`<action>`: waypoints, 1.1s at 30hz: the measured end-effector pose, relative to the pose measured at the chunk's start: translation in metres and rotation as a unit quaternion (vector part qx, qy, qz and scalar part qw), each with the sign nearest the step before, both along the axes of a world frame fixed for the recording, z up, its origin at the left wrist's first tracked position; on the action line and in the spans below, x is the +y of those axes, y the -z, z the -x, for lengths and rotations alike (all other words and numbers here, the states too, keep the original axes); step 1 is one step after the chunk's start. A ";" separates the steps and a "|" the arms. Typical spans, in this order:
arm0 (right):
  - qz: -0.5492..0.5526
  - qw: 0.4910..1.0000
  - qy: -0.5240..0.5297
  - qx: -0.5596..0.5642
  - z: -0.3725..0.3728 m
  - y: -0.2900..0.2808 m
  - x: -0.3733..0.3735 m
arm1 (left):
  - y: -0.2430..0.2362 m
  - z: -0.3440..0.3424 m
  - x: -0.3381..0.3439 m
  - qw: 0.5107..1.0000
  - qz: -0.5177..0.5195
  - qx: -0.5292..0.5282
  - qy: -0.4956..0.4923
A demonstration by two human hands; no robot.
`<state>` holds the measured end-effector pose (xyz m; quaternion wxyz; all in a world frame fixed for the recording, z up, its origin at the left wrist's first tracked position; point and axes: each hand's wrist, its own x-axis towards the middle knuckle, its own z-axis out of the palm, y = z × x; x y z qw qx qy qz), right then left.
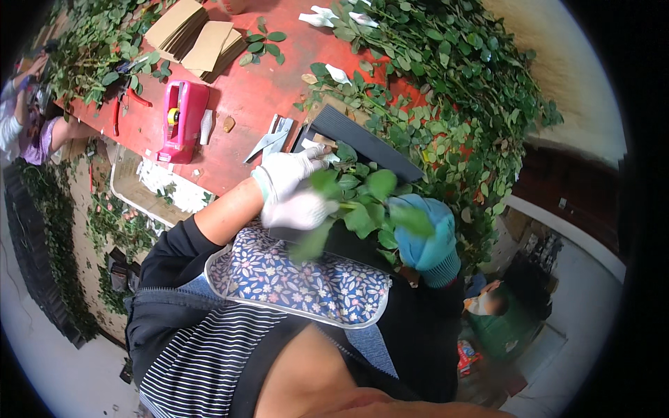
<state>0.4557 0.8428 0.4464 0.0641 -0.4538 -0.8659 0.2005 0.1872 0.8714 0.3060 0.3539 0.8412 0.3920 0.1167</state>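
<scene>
A leafy rose stem (pixel 362 212), blurred by motion, stretches between my hands above a black ridged box or tray. Its head is covered by a white sleeve (pixel 300 210) just below my left hand. My right hand (pixel 424 233), in a blue-teal glove, closes round the lower stem; leaves partly hide its fingers. My left hand (pixel 289 173), in a white glove, has its fingers bent at the box's edge, next to a small white and brown piece. What those fingers grip is hidden. A dark ridged panel (pixel 362 143) rises behind the leaves.
On the red table (pixel 230 76) are a pink tape dispenser (pixel 183 122), red-handled pliers (pixel 129 104), a metal stapler-like tool (pixel 272 139) and brown cardboard stacks (pixel 178 28). Rose stems (pixel 453 76) heap at the right. A floral apron (pixel 300 279) covers my lap. Other people sit far left and lower right.
</scene>
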 end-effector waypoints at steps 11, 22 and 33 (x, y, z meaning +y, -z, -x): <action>-0.112 0.946 0.049 -0.301 -0.023 0.070 0.002 | 0.030 -0.003 -0.003 0.995 0.062 -0.084 0.000; 0.089 0.966 0.086 -0.225 0.036 0.130 0.027 | 0.023 -0.003 -0.004 0.987 -0.152 -0.042 0.014; -0.069 0.987 0.110 -0.096 0.022 0.162 -0.001 | 0.048 -0.010 -0.017 0.880 0.261 -0.371 -0.144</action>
